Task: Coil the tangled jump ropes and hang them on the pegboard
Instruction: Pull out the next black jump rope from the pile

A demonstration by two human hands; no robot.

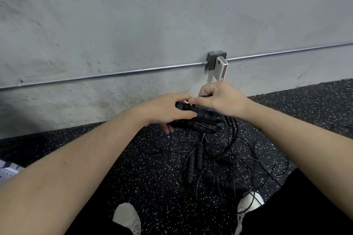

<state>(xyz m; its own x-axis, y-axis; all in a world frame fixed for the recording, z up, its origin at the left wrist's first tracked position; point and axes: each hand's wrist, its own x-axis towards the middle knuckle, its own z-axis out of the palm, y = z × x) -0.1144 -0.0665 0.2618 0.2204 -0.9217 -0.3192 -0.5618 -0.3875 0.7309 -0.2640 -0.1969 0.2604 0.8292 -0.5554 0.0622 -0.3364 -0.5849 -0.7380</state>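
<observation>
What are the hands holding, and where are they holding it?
Both hands grip black jump rope handles, held above the floor. The left hand wraps around the foam grips; the right hand pinches at the handles' top end. Thin cords trail down into the tangle.

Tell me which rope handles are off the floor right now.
The handles gripped by the left hand and right hand; the other handles lie in the floor tangle.
</observation>
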